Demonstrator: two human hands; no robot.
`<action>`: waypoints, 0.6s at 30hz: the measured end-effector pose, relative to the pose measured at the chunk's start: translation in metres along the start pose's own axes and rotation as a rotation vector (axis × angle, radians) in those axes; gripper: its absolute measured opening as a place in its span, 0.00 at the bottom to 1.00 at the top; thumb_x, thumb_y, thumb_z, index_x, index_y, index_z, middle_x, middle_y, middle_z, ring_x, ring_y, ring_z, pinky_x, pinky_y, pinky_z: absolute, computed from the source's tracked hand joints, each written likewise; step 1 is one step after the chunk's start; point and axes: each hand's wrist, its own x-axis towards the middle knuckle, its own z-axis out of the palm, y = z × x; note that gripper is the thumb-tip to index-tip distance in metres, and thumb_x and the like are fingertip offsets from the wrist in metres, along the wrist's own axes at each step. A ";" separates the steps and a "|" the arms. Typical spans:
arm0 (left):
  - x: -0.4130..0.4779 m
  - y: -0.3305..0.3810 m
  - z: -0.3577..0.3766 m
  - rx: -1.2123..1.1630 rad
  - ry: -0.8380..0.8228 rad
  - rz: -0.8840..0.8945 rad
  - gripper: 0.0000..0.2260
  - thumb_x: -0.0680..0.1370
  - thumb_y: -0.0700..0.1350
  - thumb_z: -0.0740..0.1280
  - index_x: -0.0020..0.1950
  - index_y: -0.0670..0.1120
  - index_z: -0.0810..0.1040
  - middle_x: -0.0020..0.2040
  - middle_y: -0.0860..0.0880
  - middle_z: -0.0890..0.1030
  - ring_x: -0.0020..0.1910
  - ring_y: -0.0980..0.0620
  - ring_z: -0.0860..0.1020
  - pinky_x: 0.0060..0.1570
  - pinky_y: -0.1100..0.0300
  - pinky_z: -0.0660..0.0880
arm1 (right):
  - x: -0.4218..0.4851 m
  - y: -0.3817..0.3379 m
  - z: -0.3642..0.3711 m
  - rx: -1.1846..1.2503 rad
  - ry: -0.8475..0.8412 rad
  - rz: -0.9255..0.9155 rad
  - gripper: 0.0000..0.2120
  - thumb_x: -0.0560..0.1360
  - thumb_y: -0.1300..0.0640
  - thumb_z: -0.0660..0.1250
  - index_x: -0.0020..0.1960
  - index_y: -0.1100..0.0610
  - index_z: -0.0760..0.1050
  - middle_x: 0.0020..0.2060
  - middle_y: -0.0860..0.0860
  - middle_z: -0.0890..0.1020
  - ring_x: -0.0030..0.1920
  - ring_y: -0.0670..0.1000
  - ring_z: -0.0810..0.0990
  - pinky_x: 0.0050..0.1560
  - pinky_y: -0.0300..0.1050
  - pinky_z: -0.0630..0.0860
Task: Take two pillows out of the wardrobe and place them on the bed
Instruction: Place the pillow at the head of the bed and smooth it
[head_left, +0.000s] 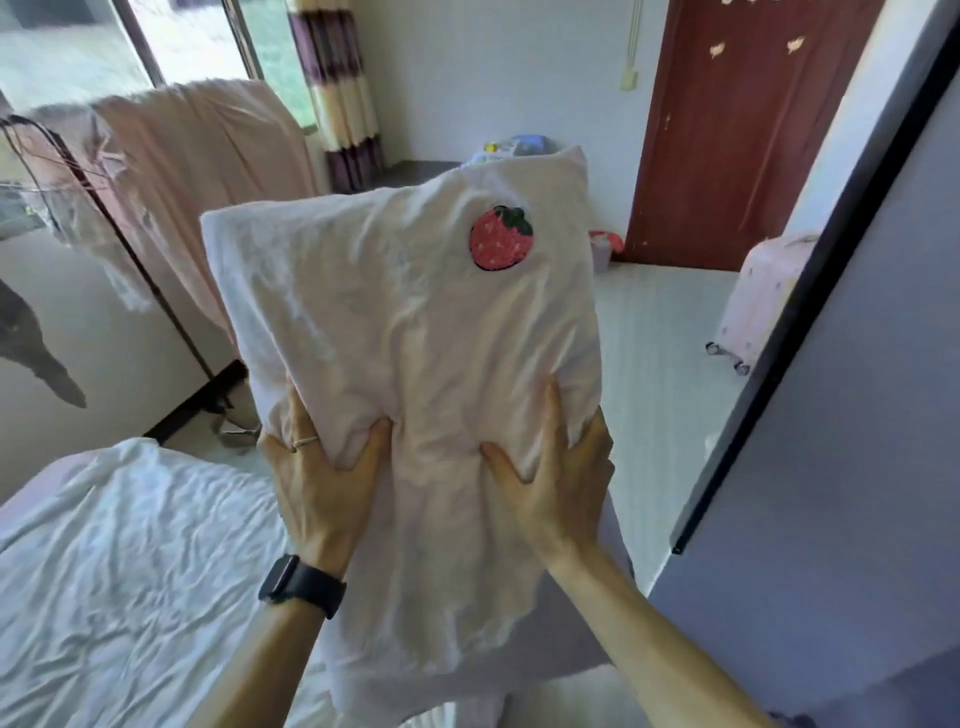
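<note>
A white pillow (400, 322) with a red strawberry patch is held up in the air in front of me, above the foot of the bed (119, 561). My left hand (322, 478) grips its lower left part, thumb pressed into the fabric. My right hand (550, 478) grips the lower right part in the same way. The bed, covered by a crumpled white sheet, lies at the lower left. The wardrobe door (831, 364), grey with a dark edge, stands open on the right. I see one pillow only.
A clothes rack (171, 171) with peach cloth stands at the left by the window. A brown door (737, 130) is at the back right, a pale pink suitcase (763, 301) on the white floor near it. Small items sit behind the pillow.
</note>
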 end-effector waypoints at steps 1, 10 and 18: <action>0.013 -0.003 0.003 0.001 0.008 -0.019 0.43 0.69 0.57 0.77 0.78 0.59 0.57 0.67 0.39 0.67 0.63 0.44 0.68 0.59 0.52 0.71 | 0.013 -0.002 0.011 0.007 -0.024 -0.012 0.47 0.70 0.31 0.70 0.81 0.43 0.51 0.70 0.64 0.64 0.68 0.63 0.68 0.61 0.63 0.73; 0.144 -0.021 0.049 -0.007 0.041 -0.003 0.50 0.64 0.64 0.78 0.79 0.63 0.52 0.67 0.42 0.65 0.66 0.43 0.67 0.64 0.56 0.66 | 0.142 -0.033 0.094 0.079 -0.085 -0.073 0.48 0.70 0.30 0.70 0.79 0.40 0.47 0.74 0.61 0.59 0.72 0.61 0.61 0.66 0.64 0.67; 0.238 -0.024 0.103 -0.004 0.133 0.072 0.47 0.67 0.64 0.77 0.79 0.61 0.54 0.65 0.43 0.65 0.64 0.42 0.70 0.62 0.58 0.70 | 0.245 -0.042 0.155 0.210 -0.054 -0.106 0.48 0.69 0.33 0.73 0.79 0.38 0.46 0.75 0.59 0.57 0.76 0.58 0.57 0.73 0.61 0.60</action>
